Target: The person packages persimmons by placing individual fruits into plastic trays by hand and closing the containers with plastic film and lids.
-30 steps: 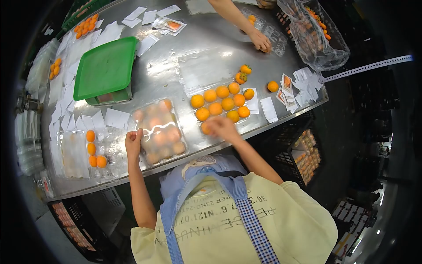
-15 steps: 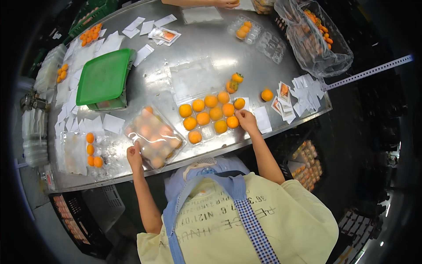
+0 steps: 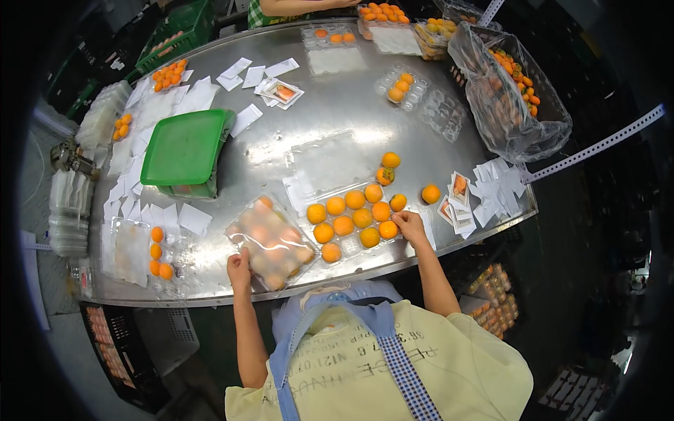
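Note:
My left hand (image 3: 239, 265) pinches the lower left edge of a closed clear pack of orange fruit (image 3: 270, 242), which lies tilted on the metal table. To its right, an open clear tray (image 3: 349, 245) holds several orange fruits in rows, its lid (image 3: 326, 163) folded back behind. One cell at the tray's near side shows no fruit. My right hand (image 3: 409, 226) is at the tray's right edge, fingers closed beside the end fruit; what they grip is too small to tell. Loose fruits (image 3: 390, 161) lie beyond the tray's right end.
A green lidded box (image 3: 184, 151) stands at the left among white slips. At the right are a lone fruit (image 3: 430, 194), picture cards (image 3: 458, 191) and a plastic-lined crate (image 3: 507, 98). Another person's arm (image 3: 298, 6) reaches in at the far edge.
My right hand has gone from the tray's near left fruit to its right edge. My left hand stays on the closed pack, now turned at an angle. The other person's arm has withdrawn from the table.

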### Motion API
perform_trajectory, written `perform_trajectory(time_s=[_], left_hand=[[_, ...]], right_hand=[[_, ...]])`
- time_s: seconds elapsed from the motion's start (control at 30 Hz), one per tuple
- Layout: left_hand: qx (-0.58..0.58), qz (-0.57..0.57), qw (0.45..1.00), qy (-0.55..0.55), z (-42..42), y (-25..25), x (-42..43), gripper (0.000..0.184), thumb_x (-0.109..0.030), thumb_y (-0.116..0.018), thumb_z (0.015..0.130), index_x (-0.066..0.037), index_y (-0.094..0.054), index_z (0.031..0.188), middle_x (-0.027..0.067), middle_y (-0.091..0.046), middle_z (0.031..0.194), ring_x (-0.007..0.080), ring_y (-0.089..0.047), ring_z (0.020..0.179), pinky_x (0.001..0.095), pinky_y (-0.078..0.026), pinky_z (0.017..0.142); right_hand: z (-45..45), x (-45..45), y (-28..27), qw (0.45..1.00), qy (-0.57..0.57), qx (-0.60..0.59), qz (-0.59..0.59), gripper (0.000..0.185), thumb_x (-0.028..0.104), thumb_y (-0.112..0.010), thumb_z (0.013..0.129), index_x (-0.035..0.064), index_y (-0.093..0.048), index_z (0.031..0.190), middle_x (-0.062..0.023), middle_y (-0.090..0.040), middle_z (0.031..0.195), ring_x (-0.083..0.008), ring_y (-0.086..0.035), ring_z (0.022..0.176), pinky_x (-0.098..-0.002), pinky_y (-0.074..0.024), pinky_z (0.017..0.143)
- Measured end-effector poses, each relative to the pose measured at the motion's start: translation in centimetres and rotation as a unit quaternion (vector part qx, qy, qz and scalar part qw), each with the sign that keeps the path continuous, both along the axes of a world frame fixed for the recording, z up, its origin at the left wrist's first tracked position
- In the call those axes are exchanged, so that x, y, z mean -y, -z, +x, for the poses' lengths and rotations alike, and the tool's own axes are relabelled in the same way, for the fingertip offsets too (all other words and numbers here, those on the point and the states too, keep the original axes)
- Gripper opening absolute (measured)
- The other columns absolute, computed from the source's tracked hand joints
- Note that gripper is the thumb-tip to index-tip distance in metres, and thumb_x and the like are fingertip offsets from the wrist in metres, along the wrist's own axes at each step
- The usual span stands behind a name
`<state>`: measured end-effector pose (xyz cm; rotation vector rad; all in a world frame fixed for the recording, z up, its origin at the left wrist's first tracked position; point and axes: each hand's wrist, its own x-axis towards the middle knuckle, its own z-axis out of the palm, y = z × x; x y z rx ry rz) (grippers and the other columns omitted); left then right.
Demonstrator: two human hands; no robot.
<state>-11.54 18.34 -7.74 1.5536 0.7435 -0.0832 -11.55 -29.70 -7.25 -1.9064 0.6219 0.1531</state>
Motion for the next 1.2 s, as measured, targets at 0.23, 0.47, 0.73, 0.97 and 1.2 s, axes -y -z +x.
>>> perform_trajectory(time_s=[0.23,0.47,0.73,0.97,1.2], left_hand=[[-0.020,-0.066,0.998,0.001,-0.2,-0.4,4.2,0.036,-0.032,-0.069,0.084,-0.009,-0.041,0.083,0.0014,-0.050,0.064,0.0083,-0.046,0.046,0.0223,-0.042,0.039],[-0.014,-0.097,0.995,-0.001,-1.8,-1.4,4.9,0.030,-0.028,-0.062,0.088,-0.005,-0.047,0.098,0.0048,-0.054,0.078,0.0121,-0.055,0.063,0.0251,-0.052,0.051],[0.030,-0.173,0.984,-0.022,-0.4,-1.3,2.1,0.035,-0.025,-0.050,0.094,-0.005,-0.043,0.122,0.0108,-0.056,0.087,0.0185,-0.060,0.060,0.0302,-0.056,0.052],[0.044,-0.174,0.984,0.013,1.7,1.0,0.1,0.034,-0.021,-0.056,0.092,0.000,-0.049,0.118,0.0092,-0.058,0.085,0.0190,-0.062,0.057,0.0300,-0.056,0.047],[0.054,-0.216,0.975,0.025,2.0,1.3,-1.1,0.023,-0.019,-0.057,0.092,0.001,-0.057,0.103,0.0105,-0.063,0.089,0.0193,-0.066,0.069,0.0313,-0.058,0.059]], right_hand=[[0.4,5.0,1.9,0.998,0.049,0.014,-0.022,0.021,0.019,-0.067,0.081,-0.0011,-0.069,0.088,-0.0075,-0.068,0.078,-0.0138,-0.062,0.069,-0.0277,-0.0490,0.065],[0.9,2.7,-4.0,0.935,0.018,0.038,-0.351,0.025,0.020,-0.066,0.080,0.0006,-0.066,0.095,-0.0117,-0.066,0.088,-0.0272,-0.063,0.087,-0.0363,-0.0489,0.077],[4.9,-17.2,-7.0,0.909,-0.234,0.272,-0.213,0.025,0.019,-0.065,0.076,0.0020,-0.063,0.094,-0.0153,-0.063,0.093,-0.0330,-0.058,0.089,-0.0419,-0.0455,0.079],[5.8,-31.7,-5.8,0.805,-0.445,0.327,-0.215,0.045,0.018,-0.066,0.069,0.0093,-0.057,0.112,-0.0094,-0.053,0.120,-0.0283,-0.047,0.115,-0.0393,-0.0396,0.090],[6.7,-35.8,-6.1,0.726,-0.538,0.286,-0.319,0.050,0.024,-0.064,0.073,0.0149,-0.055,0.121,-0.0063,-0.049,0.131,-0.0263,-0.040,0.124,-0.0433,-0.0310,0.097]])
